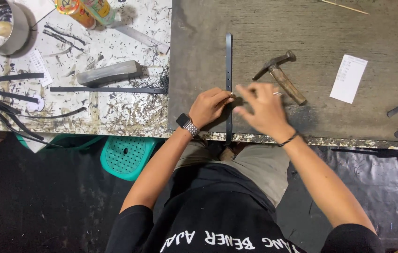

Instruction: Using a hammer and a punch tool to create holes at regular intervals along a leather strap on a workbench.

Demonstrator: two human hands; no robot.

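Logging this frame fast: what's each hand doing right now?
Left hand: pinched shut on the strap.
Right hand: open, fingers spread beside the strap, blurred; holding nothing visible.

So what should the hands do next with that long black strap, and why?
Probably press the strap flat and hold it steady. The left hand already pinches it on the dark mat, while the right hand is blurred beside it. The hammer lies just beyond the right hand, untouched, so steadying seems to come first.
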